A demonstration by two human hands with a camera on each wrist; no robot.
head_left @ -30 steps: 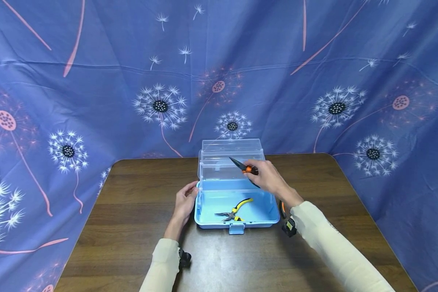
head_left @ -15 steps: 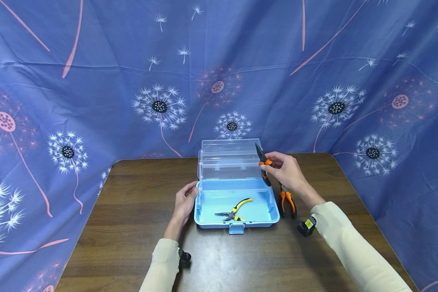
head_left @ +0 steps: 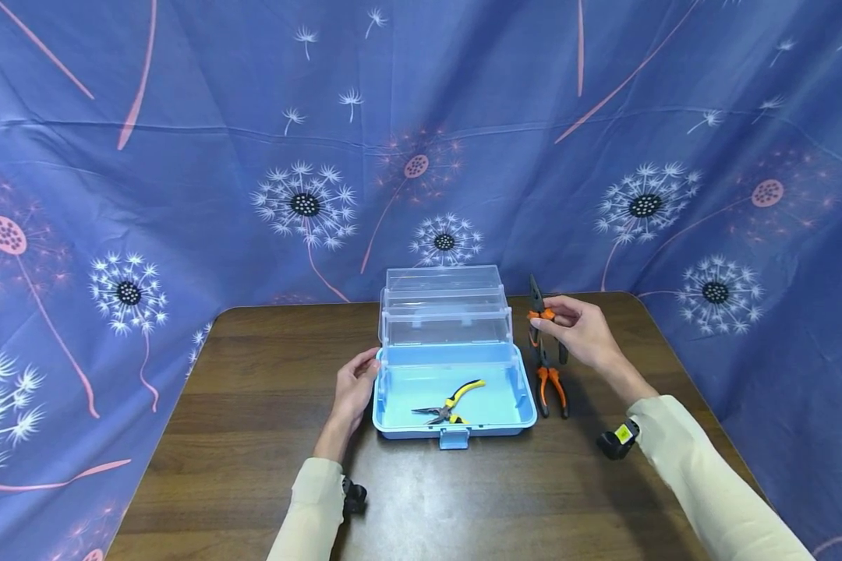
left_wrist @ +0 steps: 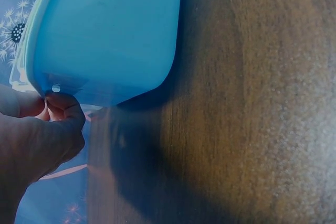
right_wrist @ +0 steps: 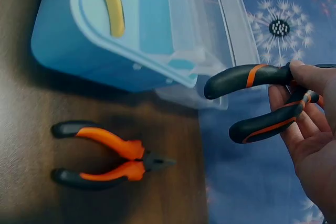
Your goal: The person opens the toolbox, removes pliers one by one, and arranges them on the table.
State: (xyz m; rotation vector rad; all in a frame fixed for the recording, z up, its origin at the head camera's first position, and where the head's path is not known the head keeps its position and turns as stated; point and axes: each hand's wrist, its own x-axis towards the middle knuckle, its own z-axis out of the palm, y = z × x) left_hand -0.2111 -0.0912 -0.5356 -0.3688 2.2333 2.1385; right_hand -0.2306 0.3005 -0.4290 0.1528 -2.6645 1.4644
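Note:
A light blue toolbox (head_left: 487, 431) stands on the table with its clear lid raised. At its back left corner my left hand (head_left: 355, 389) pinches the rim, as the left wrist view shows with the box wall (left_wrist: 115, 30). To the right of the box, my right hand (head_left: 581, 331) holds orange-and-black long-nose pliers (head_left: 537, 300) in the air, nose up. Their spread handles (right_wrist: 247, 80) hang past the fingers in the right wrist view. Below them, a second pair of orange-and-black pliers (head_left: 552, 382) lies on the table. Yellow-and-black needle-nose pliers (head_left: 451, 403) lie inside the box.
The clear lid (head_left: 445, 300) stands up behind the box, with folding tray tiers. A brown wooden table (head_left: 252, 436) carries everything. Blue dandelion-print cloth (head_left: 217, 195) hangs behind the table and along its sides.
My right hand has carried the held pliers rightward from over the box to beyond its right side, turning the nose upward. The pliers on the table came into view. My left hand stays put.

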